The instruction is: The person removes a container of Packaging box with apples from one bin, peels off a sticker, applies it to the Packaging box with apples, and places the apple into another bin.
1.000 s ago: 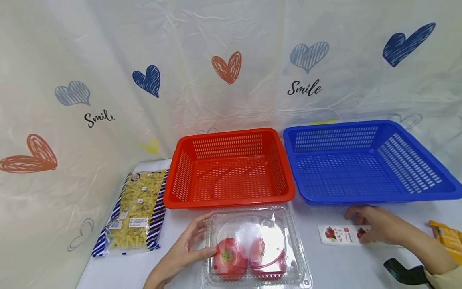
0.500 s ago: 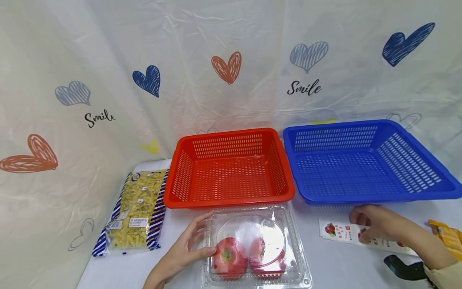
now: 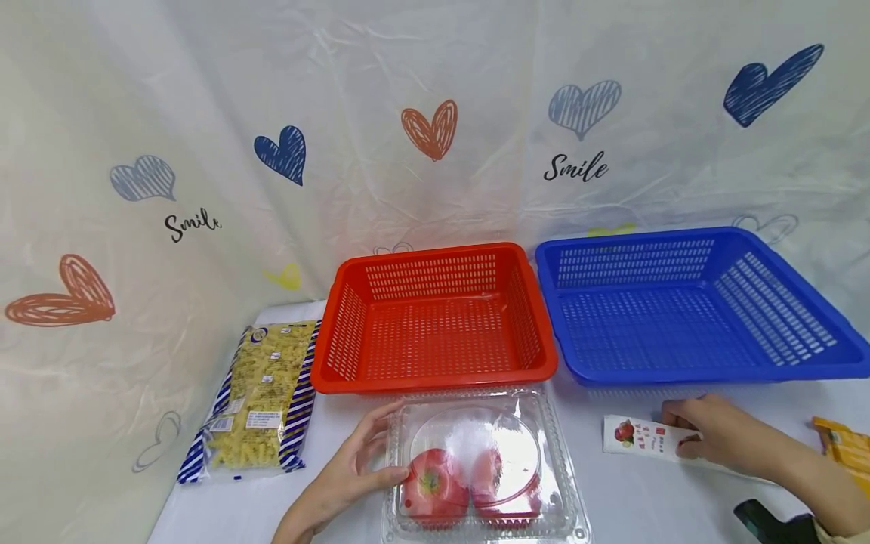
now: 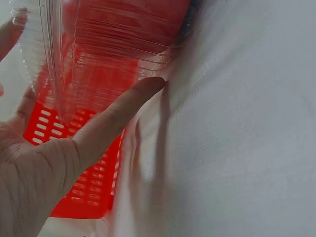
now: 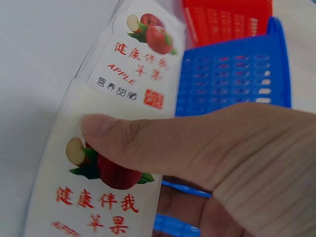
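Observation:
A clear plastic clamshell box (image 3: 482, 423) lies at the near edge of the white table with two red fruits (image 3: 435, 487) inside. My left hand (image 3: 381, 446) grips its left side, thumb on the lid and fingers round the far corner. In the left wrist view the thumb (image 4: 118, 113) lies along the ribbed box wall (image 4: 98, 54). To the right, my right hand (image 3: 680, 432) pinches a white sticker strip (image 3: 635, 437) printed with apples. In the right wrist view the thumb (image 5: 148, 143) presses on the strip (image 5: 128, 64), which is slightly lifted.
A red basket (image 3: 435, 378) and a blue basket (image 3: 680, 374) stand side by side behind the box, both with nothing inside. A bag of pasta (image 3: 261, 393) lies at the left. An orange packet (image 3: 846, 446) and a black object (image 3: 761, 517) sit at the right edge.
My right hand has shifted slightly right and nearer with the sticker strip, which has lifted off the table. The left hand and the box have stayed put.

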The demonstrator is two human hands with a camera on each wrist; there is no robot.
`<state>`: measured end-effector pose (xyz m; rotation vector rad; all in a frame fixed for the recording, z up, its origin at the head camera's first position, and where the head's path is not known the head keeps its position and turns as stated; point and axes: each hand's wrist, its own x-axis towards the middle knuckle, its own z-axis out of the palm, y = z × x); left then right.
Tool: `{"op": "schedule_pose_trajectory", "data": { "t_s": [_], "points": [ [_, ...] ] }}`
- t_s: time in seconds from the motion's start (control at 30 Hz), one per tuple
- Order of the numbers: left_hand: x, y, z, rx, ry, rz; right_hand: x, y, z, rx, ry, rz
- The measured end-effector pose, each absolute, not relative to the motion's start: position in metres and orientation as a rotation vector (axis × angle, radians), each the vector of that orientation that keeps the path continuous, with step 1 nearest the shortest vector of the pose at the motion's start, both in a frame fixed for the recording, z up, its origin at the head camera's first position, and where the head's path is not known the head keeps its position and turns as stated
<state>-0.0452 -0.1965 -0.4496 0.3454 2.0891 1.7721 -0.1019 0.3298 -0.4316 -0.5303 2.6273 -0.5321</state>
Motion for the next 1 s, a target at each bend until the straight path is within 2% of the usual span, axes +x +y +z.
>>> {"op": "schedule_pose_trajectory", "data": {
  "t_s": [0.2,0.37,0.67,1.0],
  "points": [
    [-0.045,-0.196,-0.449,0.328,2.083,1.77,-0.094,0.323,-0.42,-0.638,2.583,-0.545],
    [-0.045,-0.196,-0.449,0.303,2.083,1.768,-0.091,0.314,-0.394,-0.674,2.493,-0.598],
    [-0.046,-0.197,-0.452,0.294,2.081,1.771,-0.099,0.292,-0.347,-1.099,2.521,-0.999],
    [-0.046,-0.196,-0.448,0.287,2.089,1.76,-0.119,0.24,-0.31,-0.949,2.61,-1.27]
  ]
}}
